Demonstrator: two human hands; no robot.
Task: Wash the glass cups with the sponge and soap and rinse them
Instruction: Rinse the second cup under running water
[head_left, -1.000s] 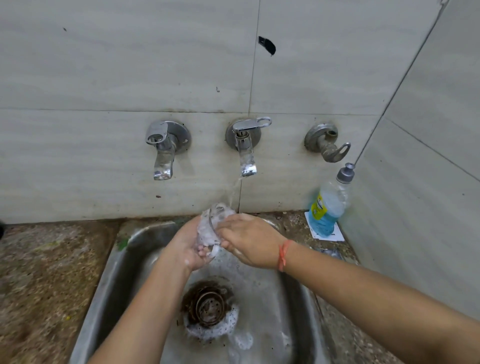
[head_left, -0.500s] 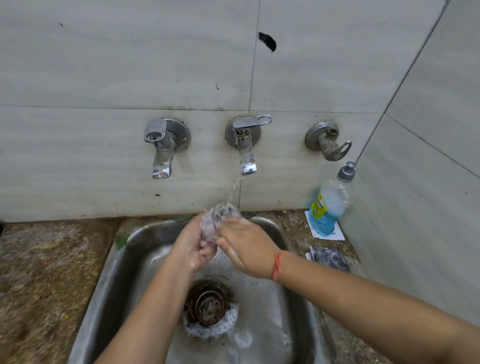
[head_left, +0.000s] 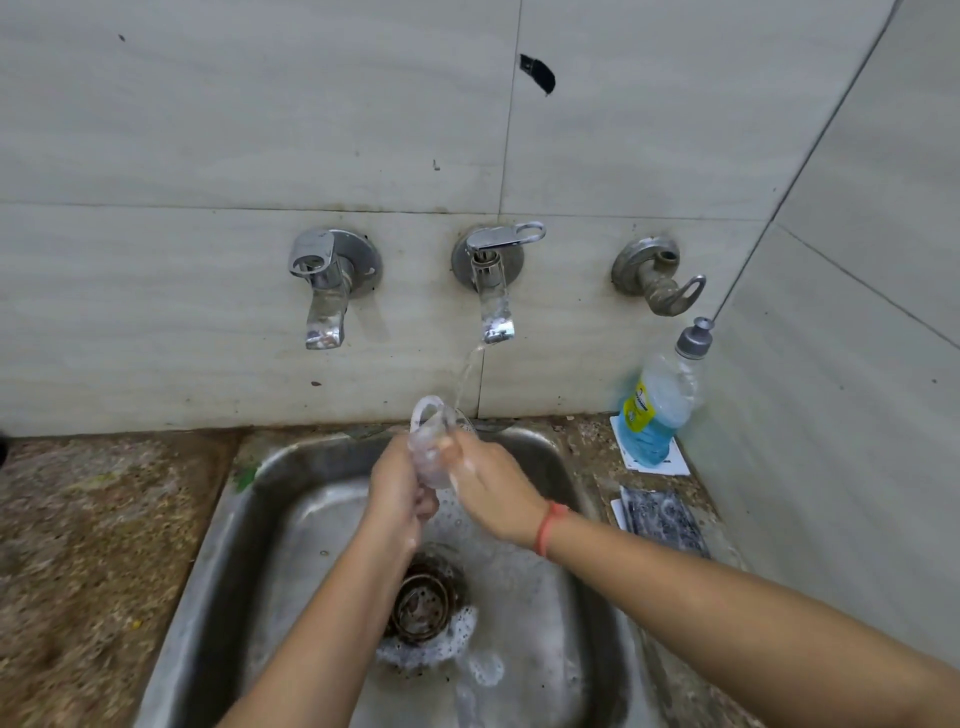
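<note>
Glass cup under middle tap stream, 12 o'clock end of sink; left hand grip round base, right hand grip round side.

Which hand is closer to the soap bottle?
Right. The right hand is left of the soap bottle, at the glass cup; the left hand is beyond the cup, farther away.

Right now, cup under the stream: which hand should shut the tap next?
Right, probably. The left hand grips the glass cup from below and carries it; the right hand touches its side and lies nearer the middle tap's lever, which points right.
</note>
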